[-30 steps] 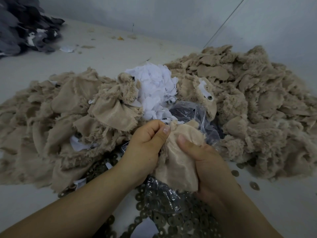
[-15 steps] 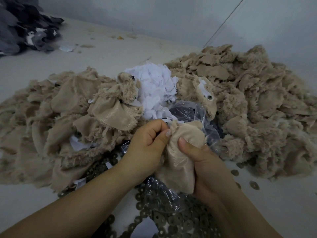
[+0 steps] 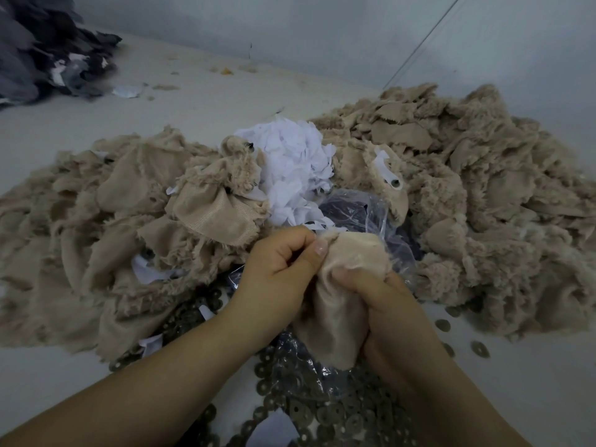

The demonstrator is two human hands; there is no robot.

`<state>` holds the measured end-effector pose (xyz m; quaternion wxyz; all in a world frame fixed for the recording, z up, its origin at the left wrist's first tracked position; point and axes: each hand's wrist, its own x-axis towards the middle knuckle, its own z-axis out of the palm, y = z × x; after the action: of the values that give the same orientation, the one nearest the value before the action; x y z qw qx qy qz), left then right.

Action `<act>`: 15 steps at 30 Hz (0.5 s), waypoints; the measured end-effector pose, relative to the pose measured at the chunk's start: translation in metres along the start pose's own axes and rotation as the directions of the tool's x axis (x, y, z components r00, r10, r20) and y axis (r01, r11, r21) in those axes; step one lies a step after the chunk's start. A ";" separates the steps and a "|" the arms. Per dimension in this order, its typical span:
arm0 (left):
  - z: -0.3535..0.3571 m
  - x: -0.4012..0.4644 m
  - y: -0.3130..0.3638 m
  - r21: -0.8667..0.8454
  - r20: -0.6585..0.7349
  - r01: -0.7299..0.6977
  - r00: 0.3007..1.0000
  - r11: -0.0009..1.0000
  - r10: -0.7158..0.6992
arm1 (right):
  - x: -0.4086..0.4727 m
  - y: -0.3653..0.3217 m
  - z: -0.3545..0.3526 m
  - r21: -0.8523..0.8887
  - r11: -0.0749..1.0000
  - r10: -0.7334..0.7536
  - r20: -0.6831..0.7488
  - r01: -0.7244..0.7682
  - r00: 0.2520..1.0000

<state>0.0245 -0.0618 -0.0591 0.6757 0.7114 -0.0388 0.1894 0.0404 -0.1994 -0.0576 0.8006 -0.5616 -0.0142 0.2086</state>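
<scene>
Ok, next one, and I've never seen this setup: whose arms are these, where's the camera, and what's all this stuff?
No machine here: a person works with bare hands. The single view comes from a camera worn on their head, looking forward and down. The left hand and right hand both grip one beige fabric piece. On the pale surface lie heaps of beige plush pieces, white scraps, a clear plastic bag and many dark ring-shaped discs. A dark fabric heap sits far left.
</scene>
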 end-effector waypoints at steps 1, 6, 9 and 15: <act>0.001 -0.001 0.000 0.012 0.009 -0.001 1.000 1.000 0.001 | 0.000 0.000 0.001 0.015 1.000 -0.013 -0.009 0.013 1.000; 0.002 -0.004 -0.001 -0.019 0.013 0.001 1.000 1.000 0.000 | 0.000 0.001 0.004 0.155 0.988 0.002 -0.003 -0.002 1.000; 0.002 -0.004 -0.002 -0.027 0.008 0.007 1.000 1.000 -0.007 | 0.001 -0.001 0.005 0.253 0.963 0.082 0.049 -0.092 0.995; 0.002 -0.004 -0.003 0.018 0.006 0.002 1.000 1.000 -0.002 | 0.000 -0.007 0.004 0.294 0.930 0.198 0.110 -0.222 0.974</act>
<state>0.0219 -0.0639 -0.0634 0.6694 0.7180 -0.0386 0.1868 0.0416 -0.1973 -0.0502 0.8494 -0.4211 0.0467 0.3147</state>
